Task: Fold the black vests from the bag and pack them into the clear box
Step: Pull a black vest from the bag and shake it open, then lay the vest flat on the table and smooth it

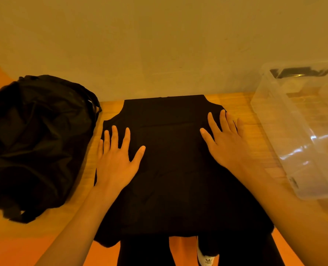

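Observation:
A black vest (170, 166) lies spread flat on the wooden table (241, 106), neck end toward the wall, its hem hanging over the near edge. My left hand (117, 160) rests flat on the vest's left side with fingers spread. On the vest's right side, near the armhole, my right hand (224, 141) also lies flat with fingers apart. Neither hand grips the cloth. A black bag (34, 139) sits slumped at the table's left end. The clear box (301, 131) stands at the right with something dark at its far end.
A plain wall rises right behind the table. The orange floor shows below and to the left. My dark trouser legs and a white shoe (207, 256) are visible under the table's near edge.

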`<state>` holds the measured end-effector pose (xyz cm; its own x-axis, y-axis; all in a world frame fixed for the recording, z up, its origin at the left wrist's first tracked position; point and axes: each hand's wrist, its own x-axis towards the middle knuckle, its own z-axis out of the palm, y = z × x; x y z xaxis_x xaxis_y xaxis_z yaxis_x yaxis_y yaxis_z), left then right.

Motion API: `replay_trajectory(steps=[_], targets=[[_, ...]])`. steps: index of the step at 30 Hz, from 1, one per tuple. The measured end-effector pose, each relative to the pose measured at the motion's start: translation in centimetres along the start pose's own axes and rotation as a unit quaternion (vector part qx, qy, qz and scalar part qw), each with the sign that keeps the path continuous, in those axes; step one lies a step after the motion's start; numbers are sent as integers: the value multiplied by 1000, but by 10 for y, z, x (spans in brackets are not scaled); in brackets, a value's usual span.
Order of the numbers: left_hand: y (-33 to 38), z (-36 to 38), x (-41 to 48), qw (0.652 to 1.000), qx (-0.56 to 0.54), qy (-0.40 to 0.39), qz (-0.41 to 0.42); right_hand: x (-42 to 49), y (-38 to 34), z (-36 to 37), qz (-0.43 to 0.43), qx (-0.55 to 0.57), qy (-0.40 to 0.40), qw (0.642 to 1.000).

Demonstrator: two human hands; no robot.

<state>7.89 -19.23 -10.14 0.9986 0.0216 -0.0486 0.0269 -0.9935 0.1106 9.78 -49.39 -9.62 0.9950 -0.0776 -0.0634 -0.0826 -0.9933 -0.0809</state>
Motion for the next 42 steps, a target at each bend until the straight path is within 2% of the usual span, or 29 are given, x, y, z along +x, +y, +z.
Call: replay_trajectory(steps=[2, 5, 7, 10, 15, 18, 23, 26, 28, 30, 32, 34, 35, 37, 40, 42], targets=[[7, -5, -24, 999, -6, 22, 31, -32, -6, -5, -30, 3, 26, 999], [19, -6, -69, 997, 12, -3, 72, -82, -17, 5, -58, -9, -14, 998], [15, 4, -84, 996, 37, -32, 80, -96, -15, 16, -55, -17, -27, 998], [-1, 10, -91, 995, 46, -16, 84, -100, -2, 22, -43, -3, -8, 999], [-16, 1, -112, 995, 0, 34, 89, -128, 19, 14, -56, 35, 2, 998], [-23, 12, -134, 994, 44, 7, 104, -154, 29, 22, -56, 0, -4, 998], [-37, 14, -150, 997, 23, 27, 74, -169, 42, 27, -34, -7, 15, 999], [-41, 10, -178, 993, -70, 89, 37, -201, 44, 28, -48, 88, 85, 991], [-41, 8, -204, 970, -182, 159, -35, -229, 45, 30, -18, 203, 174, 964], [-40, 13, -227, 915, -307, 220, -138, -254, 44, 32, 73, 337, 229, 910], [-41, 22, -238, 847, -427, 195, -251, -266, 44, 40, 176, 477, 185, 841], [-45, 32, -238, 791, -513, 102, -318, -268, 46, 48, 248, 561, 100, 784], [-48, 37, -238, 769, -550, 56, -323, -266, 47, 51, 260, 579, 66, 770], [-52, 44, -237, 740, -608, 10, -289, -265, 48, 54, 244, 589, 37, 769], [-57, 43, -234, 748, -625, 8, -223, -263, 49, 52, 236, 596, 41, 766], [-59, 38, -235, 755, -619, 17, -214, -267, 53, 48, 236, 600, 46, 763]])
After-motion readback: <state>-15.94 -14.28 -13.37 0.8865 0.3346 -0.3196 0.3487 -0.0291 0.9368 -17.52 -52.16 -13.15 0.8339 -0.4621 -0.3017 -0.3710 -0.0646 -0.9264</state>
